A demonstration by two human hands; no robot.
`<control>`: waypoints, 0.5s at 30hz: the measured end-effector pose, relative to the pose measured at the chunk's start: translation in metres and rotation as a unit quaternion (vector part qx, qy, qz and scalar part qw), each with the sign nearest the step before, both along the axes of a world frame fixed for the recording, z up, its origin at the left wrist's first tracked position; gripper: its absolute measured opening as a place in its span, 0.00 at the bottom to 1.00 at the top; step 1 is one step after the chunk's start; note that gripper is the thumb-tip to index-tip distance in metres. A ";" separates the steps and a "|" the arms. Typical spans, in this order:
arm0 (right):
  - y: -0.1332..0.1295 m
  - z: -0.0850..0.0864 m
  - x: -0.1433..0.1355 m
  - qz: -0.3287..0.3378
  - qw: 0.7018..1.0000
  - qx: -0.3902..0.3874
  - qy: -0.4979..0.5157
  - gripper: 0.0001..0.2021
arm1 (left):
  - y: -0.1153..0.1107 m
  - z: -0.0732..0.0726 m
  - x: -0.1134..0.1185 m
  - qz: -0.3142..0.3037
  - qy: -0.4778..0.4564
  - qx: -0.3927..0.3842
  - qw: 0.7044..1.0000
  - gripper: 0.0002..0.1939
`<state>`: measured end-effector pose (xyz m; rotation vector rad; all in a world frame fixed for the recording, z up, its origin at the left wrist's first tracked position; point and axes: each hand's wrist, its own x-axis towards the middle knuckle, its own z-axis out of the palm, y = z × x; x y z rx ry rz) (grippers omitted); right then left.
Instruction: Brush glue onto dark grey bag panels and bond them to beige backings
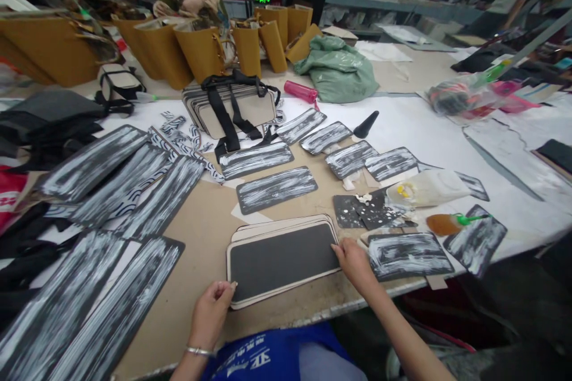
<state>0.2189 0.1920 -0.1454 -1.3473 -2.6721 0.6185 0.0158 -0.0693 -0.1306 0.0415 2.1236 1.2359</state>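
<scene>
Two bare hands meet a dark panel (283,262) lying on a stack of beige-edged boards (290,223) near the table edge: the left hand (211,311) pinches its lower left corner, the right hand (355,261) pinches its right end. White-streaked dark pieces (277,189) lie around it; beyond stand mustard-colored bags (199,53) and a green plastic bag (337,68).

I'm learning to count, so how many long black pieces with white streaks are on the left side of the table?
5: back left piece, back middle piece, back right piece, front left piece, front right piece. More may be hidden underneath.
</scene>
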 end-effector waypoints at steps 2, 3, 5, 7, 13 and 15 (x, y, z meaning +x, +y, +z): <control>0.000 -0.001 0.000 0.001 1.000 0.000 -0.009 0.11 | 0.000 -0.001 0.001 0.008 0.004 0.004 1.000 0.27; 0.001 -0.002 0.000 0.001 1.000 0.001 -0.012 0.11 | 0.000 -0.002 0.002 0.011 0.008 0.006 1.000 0.26; 0.002 -0.006 0.000 0.004 1.000 0.003 -0.013 0.11 | 0.001 -0.004 0.003 0.017 0.018 0.009 1.000 0.23; 0.004 -0.010 0.001 0.012 1.000 0.006 -0.011 0.11 | 0.001 -0.007 0.003 0.022 0.027 0.010 0.999 0.21; 0.006 -0.014 0.003 0.024 0.999 0.022 -0.032 0.12 | 0.000 -0.014 0.001 0.032 0.032 0.006 0.999 0.18; 0.005 -0.014 0.003 0.027 0.998 0.032 -0.051 0.12 | -0.001 -0.015 0.000 0.030 0.030 0.006 0.999 0.18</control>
